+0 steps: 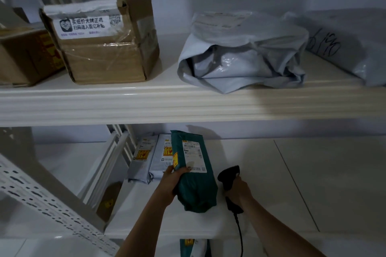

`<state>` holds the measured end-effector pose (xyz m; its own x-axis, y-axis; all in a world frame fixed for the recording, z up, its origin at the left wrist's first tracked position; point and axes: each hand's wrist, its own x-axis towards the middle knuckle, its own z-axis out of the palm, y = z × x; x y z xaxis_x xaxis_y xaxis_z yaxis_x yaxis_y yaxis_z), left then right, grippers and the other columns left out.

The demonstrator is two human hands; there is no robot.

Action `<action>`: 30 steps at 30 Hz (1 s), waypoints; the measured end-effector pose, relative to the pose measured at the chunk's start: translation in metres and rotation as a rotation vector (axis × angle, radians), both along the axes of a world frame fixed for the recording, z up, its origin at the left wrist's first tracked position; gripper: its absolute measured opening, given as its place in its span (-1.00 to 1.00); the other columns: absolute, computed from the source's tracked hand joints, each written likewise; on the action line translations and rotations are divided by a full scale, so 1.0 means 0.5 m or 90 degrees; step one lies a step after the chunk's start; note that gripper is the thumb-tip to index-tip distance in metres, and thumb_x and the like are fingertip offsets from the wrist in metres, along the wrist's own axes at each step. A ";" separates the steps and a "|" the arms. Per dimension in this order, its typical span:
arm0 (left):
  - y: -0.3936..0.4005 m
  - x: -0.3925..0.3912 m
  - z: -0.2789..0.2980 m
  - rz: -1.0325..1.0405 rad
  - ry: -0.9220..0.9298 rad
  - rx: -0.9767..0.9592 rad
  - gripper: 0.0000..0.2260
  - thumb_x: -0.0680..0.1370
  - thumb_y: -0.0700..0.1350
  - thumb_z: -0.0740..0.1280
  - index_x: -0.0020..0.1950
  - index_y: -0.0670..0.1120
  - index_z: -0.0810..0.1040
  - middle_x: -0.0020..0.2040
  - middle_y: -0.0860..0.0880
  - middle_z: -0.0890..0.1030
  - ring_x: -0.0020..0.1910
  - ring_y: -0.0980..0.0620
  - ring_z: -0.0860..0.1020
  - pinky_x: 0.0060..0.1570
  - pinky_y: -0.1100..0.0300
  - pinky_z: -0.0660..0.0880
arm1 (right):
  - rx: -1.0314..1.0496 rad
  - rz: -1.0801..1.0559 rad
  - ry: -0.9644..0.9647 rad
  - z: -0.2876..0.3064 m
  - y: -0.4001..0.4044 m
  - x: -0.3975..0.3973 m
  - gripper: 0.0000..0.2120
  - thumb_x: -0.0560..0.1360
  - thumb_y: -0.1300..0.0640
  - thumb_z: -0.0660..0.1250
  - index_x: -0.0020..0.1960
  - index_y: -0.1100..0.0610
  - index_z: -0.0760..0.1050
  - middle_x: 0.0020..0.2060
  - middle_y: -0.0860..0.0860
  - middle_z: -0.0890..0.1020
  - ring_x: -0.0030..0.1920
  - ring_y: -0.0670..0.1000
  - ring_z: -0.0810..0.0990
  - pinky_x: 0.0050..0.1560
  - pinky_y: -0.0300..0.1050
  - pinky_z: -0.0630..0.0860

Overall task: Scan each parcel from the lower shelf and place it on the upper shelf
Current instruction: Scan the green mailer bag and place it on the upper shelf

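The left hand (pixel 170 182) grips a dark green plastic mailer parcel (pixel 194 173) by its left edge, label up, above the white lower shelf (pixel 158 221). The right hand (pixel 238 191) is closed around a black corded handheld scanner (pixel 229 181), just right of the parcel. Two grey mailers (pixel 152 158) (yellow stickers showing) lie behind it. The white upper shelf (pixel 146 104) carries a taped brown cardboard box (pixel 104 41) and a crumpled grey bag (pixel 242 52).

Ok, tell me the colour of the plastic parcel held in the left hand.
Dark teal green plastic mailer parcel, seen in the head view.
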<state>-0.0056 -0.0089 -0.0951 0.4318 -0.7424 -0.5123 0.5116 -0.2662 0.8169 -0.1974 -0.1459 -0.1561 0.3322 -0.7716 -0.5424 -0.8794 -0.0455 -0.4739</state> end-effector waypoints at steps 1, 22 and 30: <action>0.000 -0.003 0.004 0.005 -0.009 -0.004 -0.23 0.26 -0.04 0.60 0.41 -0.11 0.38 0.24 -0.19 0.60 0.17 -0.23 0.61 0.13 -0.14 0.60 | -0.003 0.005 0.003 0.004 -0.004 -0.001 -0.36 0.57 -0.04 0.31 0.51 0.25 0.22 0.35 0.17 0.49 0.30 0.12 0.52 0.21 -0.14 0.46; -0.033 -0.292 0.290 0.046 -0.097 -0.107 -0.55 0.54 -0.13 0.38 0.34 0.09 0.26 0.17 -0.22 0.54 0.08 -0.24 0.60 -0.18 -0.04 0.63 | -0.465 0.485 -0.279 0.355 0.029 -0.292 -0.03 0.45 0.15 0.47 0.56 -0.20 -0.13 0.46 -0.02 0.14 0.23 0.13 0.50 0.06 0.09 0.61; 0.002 -0.510 0.409 -0.110 -0.136 -0.067 -0.67 0.60 0.06 0.28 0.31 -0.03 0.39 0.20 -0.26 0.56 0.04 -0.22 0.63 -0.21 -0.08 0.65 | -0.522 0.302 -0.389 0.463 0.102 -0.508 -0.35 0.39 0.02 0.51 0.43 -0.09 0.37 0.32 -0.06 0.51 0.22 0.01 0.56 0.16 -0.02 0.56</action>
<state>-0.2605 -0.0081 0.1096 0.3842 -0.8584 -0.3398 0.2796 -0.2426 0.9290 -0.4514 -0.0950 0.0754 0.7234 -0.5449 0.4240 -0.3211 -0.8092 -0.4921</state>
